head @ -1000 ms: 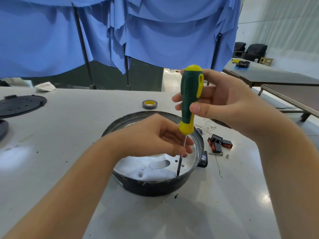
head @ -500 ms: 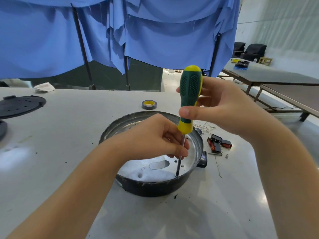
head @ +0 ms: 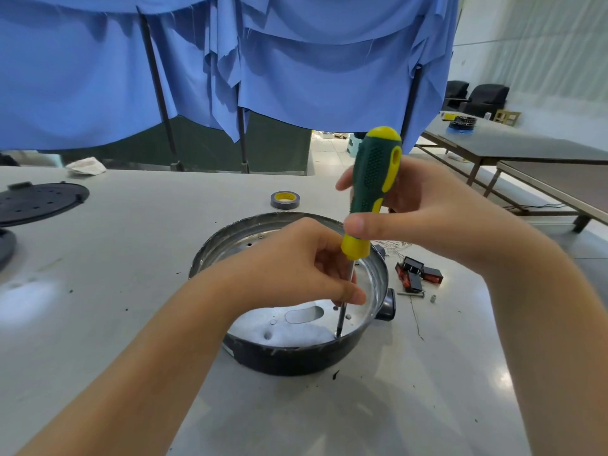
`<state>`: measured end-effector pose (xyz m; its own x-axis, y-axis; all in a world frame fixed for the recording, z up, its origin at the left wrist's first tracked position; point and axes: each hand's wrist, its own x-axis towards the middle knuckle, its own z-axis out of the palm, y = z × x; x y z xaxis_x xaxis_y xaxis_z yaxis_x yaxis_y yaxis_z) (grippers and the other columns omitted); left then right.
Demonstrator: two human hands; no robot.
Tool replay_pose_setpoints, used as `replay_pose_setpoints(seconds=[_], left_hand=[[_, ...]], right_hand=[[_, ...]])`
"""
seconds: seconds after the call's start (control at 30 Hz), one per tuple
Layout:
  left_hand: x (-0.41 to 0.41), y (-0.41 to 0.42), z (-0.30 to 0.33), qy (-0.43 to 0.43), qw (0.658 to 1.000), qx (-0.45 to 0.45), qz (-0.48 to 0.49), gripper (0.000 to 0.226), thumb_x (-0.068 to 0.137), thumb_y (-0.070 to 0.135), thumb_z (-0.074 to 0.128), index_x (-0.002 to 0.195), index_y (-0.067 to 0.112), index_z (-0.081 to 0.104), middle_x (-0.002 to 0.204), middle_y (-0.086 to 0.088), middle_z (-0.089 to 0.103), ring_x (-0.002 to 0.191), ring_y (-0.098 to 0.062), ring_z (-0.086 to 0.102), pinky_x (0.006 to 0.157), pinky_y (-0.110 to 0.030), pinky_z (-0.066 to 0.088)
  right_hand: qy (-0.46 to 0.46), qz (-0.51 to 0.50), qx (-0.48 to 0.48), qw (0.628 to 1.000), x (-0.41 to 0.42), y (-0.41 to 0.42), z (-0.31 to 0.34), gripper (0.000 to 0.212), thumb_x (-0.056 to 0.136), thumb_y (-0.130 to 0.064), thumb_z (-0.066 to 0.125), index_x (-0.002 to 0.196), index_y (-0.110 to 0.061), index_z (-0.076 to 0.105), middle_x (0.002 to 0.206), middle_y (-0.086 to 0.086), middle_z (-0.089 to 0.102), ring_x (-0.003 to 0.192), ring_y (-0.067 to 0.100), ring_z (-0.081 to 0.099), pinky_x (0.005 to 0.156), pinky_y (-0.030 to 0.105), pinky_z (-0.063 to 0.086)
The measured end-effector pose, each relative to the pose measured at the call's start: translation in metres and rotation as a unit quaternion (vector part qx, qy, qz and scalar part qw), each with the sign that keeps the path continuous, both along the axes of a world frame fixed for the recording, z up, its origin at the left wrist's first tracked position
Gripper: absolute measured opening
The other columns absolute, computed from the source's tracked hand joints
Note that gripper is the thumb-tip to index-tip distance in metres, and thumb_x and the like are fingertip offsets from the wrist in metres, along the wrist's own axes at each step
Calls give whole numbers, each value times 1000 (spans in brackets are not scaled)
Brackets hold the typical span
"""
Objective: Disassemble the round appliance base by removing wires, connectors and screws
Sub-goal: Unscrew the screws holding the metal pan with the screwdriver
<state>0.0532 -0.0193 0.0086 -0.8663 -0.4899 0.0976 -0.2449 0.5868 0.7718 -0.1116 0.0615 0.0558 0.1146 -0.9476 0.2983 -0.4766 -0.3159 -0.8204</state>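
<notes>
Big grey table [head: 98, 324], and at its centre sits the round appliance base [head: 289, 357], open side up. Right hand [head: 424, 215] wraps the green-and-yellow screwdriver [head: 373, 189], upright, tip down on the near inner floor. Left hand [head: 296, 268] pinches the shaft. Far behind, a tape roll [head: 285, 200]; right, black connectors [head: 418, 273].
</notes>
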Motion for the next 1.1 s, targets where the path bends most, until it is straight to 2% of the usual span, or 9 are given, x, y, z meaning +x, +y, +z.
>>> replay_pose_setpoints(seconds=[0.07, 0.17, 0.33, 0.47, 0.57, 0.67, 0.77, 0.9, 1.1], left_hand=[[0, 0, 0, -3, 1000, 3, 6, 18, 76, 17, 81, 79, 4, 70, 72, -6, 74, 68, -18, 71, 69, -27, 58], [-1, -1, 0, -2, 1000, 25, 9, 18, 76, 18, 82, 78, 4, 70, 73, -6, 74, 67, -15, 71, 62, -17, 52], [4, -4, 1, -29, 997, 72, -22, 14, 82, 15, 76, 95, 12, 73, 88, 2, 77, 86, -14, 73, 85, -29, 57], [4, -4, 1, -29, 995, 89, -32, 12, 83, 7, 73, 95, 9, 74, 89, -4, 77, 86, -16, 73, 80, -24, 58], [1, -3, -1, -13, 998, 63, -14, 6, 80, 8, 76, 85, 12, 75, 82, -4, 76, 78, -17, 73, 76, -25, 59], [-1, -2, -3, -2, 1000, 31, -3, 5, 78, 12, 78, 79, 12, 73, 78, -3, 75, 75, -21, 73, 78, -35, 59], [-1, -1, -4, -2, 1000, 18, 6, 13, 77, 17, 80, 79, 8, 71, 75, -3, 75, 72, -20, 73, 77, -38, 59], [-2, -1, -4, 0, 1000, 22, 8, 21, 74, 19, 83, 78, 3, 70, 72, -6, 74, 69, -19, 72, 71, -27, 59], [6, -4, 0, -30, 994, 100, -42, 14, 87, 8, 70, 100, 11, 72, 94, 1, 77, 90, -14, 72, 84, -27, 57]], right_hand=[[3, -24, -20, 1000, 2, -2, -1, 38, 62, -33, 81, 96, -24, 67, 86, -14, 71, 82, 6, 67, 72, 17, 53], [-16, -17, -25, 999, -1, -2, -2, 48, 63, -26, 78, 108, -18, 65, 94, 1, 74, 90, 22, 70, 82, 30, 58], [-93, 64, 16, 993, -3, 2, -2, 57, 76, -5, 64, 131, -12, 48, 107, 6, 73, 102, 22, 70, 81, 26, 56], [-107, 94, 31, 989, -5, 1, -2, 60, 84, 2, 60, 138, -11, 40, 118, 11, 69, 109, 25, 66, 86, 29, 54], [-76, 69, 34, 994, -4, 2, -1, 58, 79, -10, 68, 133, -20, 49, 111, 2, 71, 105, 21, 68, 82, 26, 55], [-22, 1, 19, 1000, -1, 0, -1, 47, 68, -28, 81, 112, -28, 64, 91, -13, 72, 89, 8, 70, 74, 17, 53], [-1, -28, -2, 1000, 0, -1, -1, 40, 62, -30, 78, 101, -26, 67, 84, -18, 72, 80, 3, 69, 70, 13, 52], [-66, 15, 13, 998, -5, 2, -1, 54, 64, -14, 75, 116, -21, 60, 94, 0, 76, 91, 17, 73, 74, 20, 56], [-103, 77, 44, 991, -8, 1, -3, 62, 77, -3, 63, 133, -17, 44, 115, 9, 71, 106, 23, 68, 85, 28, 55]])
